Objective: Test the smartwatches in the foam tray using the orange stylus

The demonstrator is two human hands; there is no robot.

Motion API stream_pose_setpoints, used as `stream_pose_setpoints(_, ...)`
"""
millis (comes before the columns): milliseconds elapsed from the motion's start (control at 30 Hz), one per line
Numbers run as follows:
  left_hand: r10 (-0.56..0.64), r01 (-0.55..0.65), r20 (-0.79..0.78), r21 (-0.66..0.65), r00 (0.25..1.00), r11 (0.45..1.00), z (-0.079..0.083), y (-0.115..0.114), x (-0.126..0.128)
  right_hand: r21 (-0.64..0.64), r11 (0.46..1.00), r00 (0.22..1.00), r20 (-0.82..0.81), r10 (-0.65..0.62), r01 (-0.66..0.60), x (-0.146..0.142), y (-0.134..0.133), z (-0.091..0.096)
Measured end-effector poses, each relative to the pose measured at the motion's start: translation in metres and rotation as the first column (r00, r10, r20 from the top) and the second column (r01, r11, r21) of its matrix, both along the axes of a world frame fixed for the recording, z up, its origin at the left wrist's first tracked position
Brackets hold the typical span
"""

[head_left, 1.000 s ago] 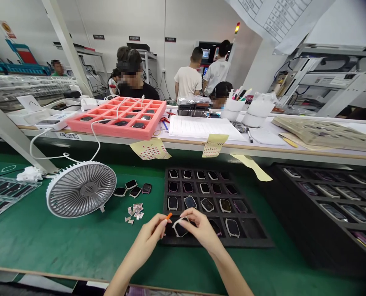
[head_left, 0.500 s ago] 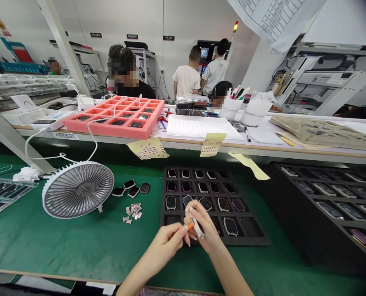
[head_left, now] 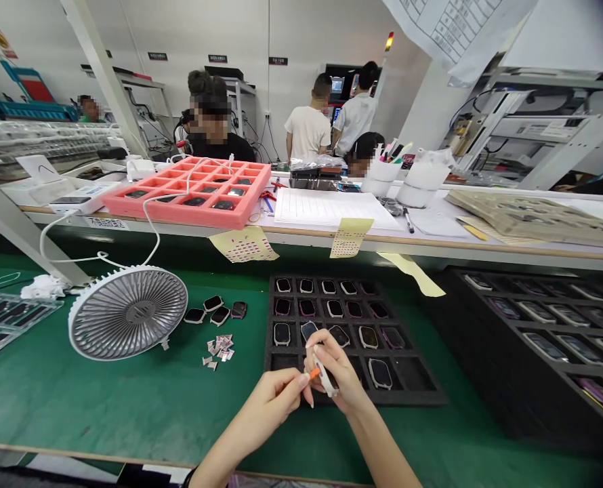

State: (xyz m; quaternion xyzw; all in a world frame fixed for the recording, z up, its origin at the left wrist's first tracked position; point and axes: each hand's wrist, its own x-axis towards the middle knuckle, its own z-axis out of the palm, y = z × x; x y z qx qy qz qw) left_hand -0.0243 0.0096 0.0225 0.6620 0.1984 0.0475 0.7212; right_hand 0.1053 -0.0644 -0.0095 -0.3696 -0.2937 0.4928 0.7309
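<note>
My right hand (head_left: 338, 369) is closed around a light-coloured watch case (head_left: 326, 381), which is tilted on edge with its side toward me. Pinched between the thumb and fingers of my left hand (head_left: 282, 392) is a small orange strip (head_left: 314, 373), whose tip meets the side of the case. Both hands are above the near edge of a black foam tray (head_left: 408, 396). In its compartments lie several watch cases with dark screens, such as the watch case (head_left: 380, 373) right of my right hand. Fingers hide part of the held case.
A round fan (head_left: 129, 313) stands left, beside several loose watches (head_left: 220, 315) and a pile of small pinkish pieces (head_left: 219, 349). More watches fill a stacked black tray (head_left: 550, 325) at right. Above, a shelf (head_left: 301, 237) bears a pink divided tray (head_left: 240, 215) and papers. People are beyond it.
The watch case has turned slightly in my right hand, showing more of its side. My left hand stays almost in place with the orange strip. A person behind the shelf has shifted a little right.
</note>
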Motion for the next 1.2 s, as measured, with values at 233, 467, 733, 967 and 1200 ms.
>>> stream_pose_setpoints(233, 0.001, -0.001, -0.015, 0.034, 1.0, 0.999, 0.0, 0.004, -0.003, -0.02, 1.0, 0.989, 0.147, -0.008, 0.011, 0.005, -0.004, 0.002)
stream_pose_setpoints(467, -0.059, 0.059, 0.008, -0.031, 0.998, 0.998, 0.0, 0.009, -0.004, -0.039, 0.999, 0.987, 0.159, 0.0, 0.006, 0.004, -0.005, 0.004)
stream_pose_setpoints(733, 0.097, -0.08, 0.079, -0.197, 0.992, 0.977, -0.017, -0.006, 0.006, -0.006, 0.997, 0.967, -0.242, -0.078, 0.079, -0.024, 0.005, -0.001)
stream_pose_setpoints(967, 0.18, -0.167, 0.06, -0.177, 0.982, 0.97, -0.026, 0.0, 0.01, -0.097, 0.981, 0.977, -0.116, -0.179, 0.168, -0.02, 0.005, -0.006)
stream_pose_setpoints(1200, 0.26, -0.277, 0.141, 0.117, 0.955, 0.954, -0.029, 0.006, 0.008, -0.079, 0.961, 0.915, 0.334, -0.226, 0.266, -0.024, 0.01, -0.015)
